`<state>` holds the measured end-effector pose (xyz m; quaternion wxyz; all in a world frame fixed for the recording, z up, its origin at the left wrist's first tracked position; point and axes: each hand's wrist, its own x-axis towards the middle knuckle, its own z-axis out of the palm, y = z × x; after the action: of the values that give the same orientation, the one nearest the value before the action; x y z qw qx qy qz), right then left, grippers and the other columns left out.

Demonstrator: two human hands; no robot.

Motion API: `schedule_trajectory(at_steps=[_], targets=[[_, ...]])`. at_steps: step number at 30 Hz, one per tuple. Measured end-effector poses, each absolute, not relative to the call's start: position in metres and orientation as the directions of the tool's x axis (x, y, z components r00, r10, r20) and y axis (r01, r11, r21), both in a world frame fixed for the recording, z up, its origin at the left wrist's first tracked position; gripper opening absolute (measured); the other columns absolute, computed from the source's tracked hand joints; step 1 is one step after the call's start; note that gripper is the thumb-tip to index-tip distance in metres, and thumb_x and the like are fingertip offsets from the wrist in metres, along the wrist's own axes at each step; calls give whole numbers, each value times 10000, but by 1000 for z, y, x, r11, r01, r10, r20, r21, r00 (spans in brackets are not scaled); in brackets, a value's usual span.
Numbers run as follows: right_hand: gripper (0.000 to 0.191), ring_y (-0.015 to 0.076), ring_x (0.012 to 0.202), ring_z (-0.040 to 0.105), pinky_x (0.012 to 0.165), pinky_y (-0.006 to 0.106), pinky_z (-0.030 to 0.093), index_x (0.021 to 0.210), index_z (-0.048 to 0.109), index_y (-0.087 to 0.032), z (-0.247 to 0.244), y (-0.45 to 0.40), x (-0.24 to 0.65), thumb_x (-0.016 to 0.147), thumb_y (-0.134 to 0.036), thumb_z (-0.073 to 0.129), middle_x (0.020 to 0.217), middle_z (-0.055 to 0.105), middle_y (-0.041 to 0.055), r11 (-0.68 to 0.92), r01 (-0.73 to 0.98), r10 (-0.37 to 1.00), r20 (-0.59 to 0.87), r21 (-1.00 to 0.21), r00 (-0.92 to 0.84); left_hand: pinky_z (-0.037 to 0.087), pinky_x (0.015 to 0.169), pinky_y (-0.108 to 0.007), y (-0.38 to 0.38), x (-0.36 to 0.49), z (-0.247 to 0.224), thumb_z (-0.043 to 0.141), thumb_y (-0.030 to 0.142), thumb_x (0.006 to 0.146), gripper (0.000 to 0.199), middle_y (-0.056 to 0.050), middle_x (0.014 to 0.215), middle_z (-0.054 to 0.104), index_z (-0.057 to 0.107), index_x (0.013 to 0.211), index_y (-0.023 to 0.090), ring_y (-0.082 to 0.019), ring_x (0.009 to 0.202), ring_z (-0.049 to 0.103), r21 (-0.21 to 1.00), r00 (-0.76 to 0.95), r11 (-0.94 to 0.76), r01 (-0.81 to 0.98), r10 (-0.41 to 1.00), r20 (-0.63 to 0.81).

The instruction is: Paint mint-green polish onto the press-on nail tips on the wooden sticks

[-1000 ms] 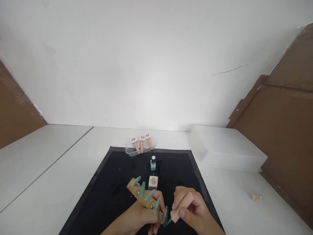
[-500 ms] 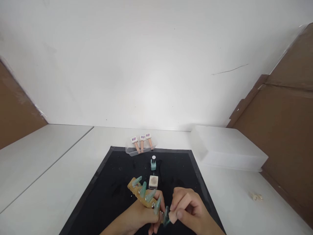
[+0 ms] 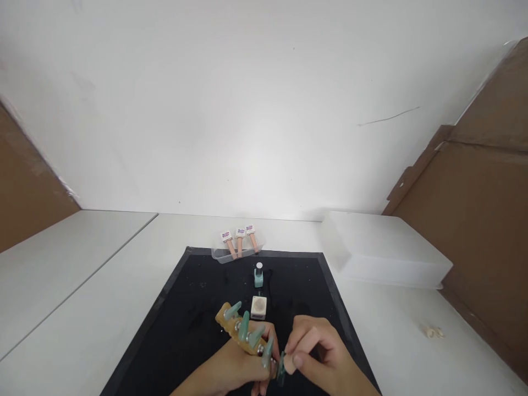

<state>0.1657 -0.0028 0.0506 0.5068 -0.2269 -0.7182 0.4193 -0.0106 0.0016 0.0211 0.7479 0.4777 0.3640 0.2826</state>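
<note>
My left hand [image 3: 235, 363] is closed around a yellowish-tan nail display stand [image 3: 225, 314], held at a slant above the black mat. Several long green false nails [image 3: 243, 326] stick up from its metal posts. The lowest false nail [image 3: 281, 371], dark green, points down between my hands. My right hand [image 3: 324, 352] pinches a peach-coloured nail polish cap [image 3: 290, 363], its end right beside that lowest nail. Any brush under the cap is too small to make out. Beyond the stand sit a pale square bottle [image 3: 258, 308] without its cap and a teal nail polish bottle [image 3: 258, 276] with a dark, white-topped cap.
A black mat [image 3: 198, 280] lies on the white table [image 3: 103, 297]. At its far edge a clear tray [image 3: 223, 259] holds three polish bottles [image 3: 240, 242] with peach caps. A white plastic box [image 3: 388, 258] stands at right, and small pale pieces [image 3: 433, 331] lie nearby.
The stand in my left hand has tilted slightly and shifted a little right and down. The peach cap has turned slightly in my right hand, staying near the lowest nail.
</note>
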Motion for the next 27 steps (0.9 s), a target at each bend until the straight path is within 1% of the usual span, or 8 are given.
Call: schedule_trajectory(at_steps=[4,6,10,13,17,20,24,27], targets=[[210,148,575,561,522,260,422,667,605,-215,50,1,167,873,-209,562,663,651,33,551,15,802,524,-835,-288,391,313,-131,2,-13,20,594,81,583,116,62,442,528,529,650,151,-64,358,485,936,573,350,-47,776,-261],[214,155,590,567,538,272,432,674,599,-221,50,2,168,881,-210,547,661,653,34,554,7,804,533,-832,-266,407,329,-133,2,-14,20,599,88,593,110,57,474,538,539,663,148,-63,376,499,944,581,327,-40,776,-244],[202,146,554,569,541,280,438,651,569,-223,50,0,169,852,-216,585,650,683,28,566,-92,737,554,-819,-387,428,355,-139,0,-13,22,647,121,602,138,56,521,551,540,685,147,-62,405,517,954,569,298,28,780,-260],[217,140,543,571,519,264,427,615,547,-213,48,0,167,822,-181,605,642,680,26,538,-39,749,498,-842,-437,428,357,-138,0,-12,22,648,122,599,155,65,509,540,522,685,154,-67,410,522,951,570,303,56,773,-280],[259,138,552,552,517,259,416,597,550,-202,47,3,166,855,-169,557,634,648,26,518,48,816,476,-854,-327,428,352,-135,1,-14,21,637,134,599,141,58,526,540,532,691,145,-58,400,512,952,564,305,33,780,-270],[262,147,568,550,529,268,419,621,563,-206,47,5,166,882,-208,541,630,644,23,531,25,822,507,-847,-260,440,367,-130,0,-15,21,653,148,624,133,47,552,556,556,714,142,-56,420,525,960,591,279,7,773,-229],[254,144,548,557,533,280,423,625,554,-212,48,2,168,875,-259,557,637,671,28,557,-76,753,542,-827,-374,427,355,-124,-1,-14,22,711,197,630,181,54,516,535,550,697,147,-62,416,524,959,557,277,55,789,-259],[249,148,564,578,554,287,426,621,550,-213,49,0,169,866,-251,567,640,680,29,545,-62,720,505,-836,-475,424,359,-130,-1,-12,25,739,220,602,234,65,500,523,529,684,156,-65,415,518,955,551,287,74,786,-279]])
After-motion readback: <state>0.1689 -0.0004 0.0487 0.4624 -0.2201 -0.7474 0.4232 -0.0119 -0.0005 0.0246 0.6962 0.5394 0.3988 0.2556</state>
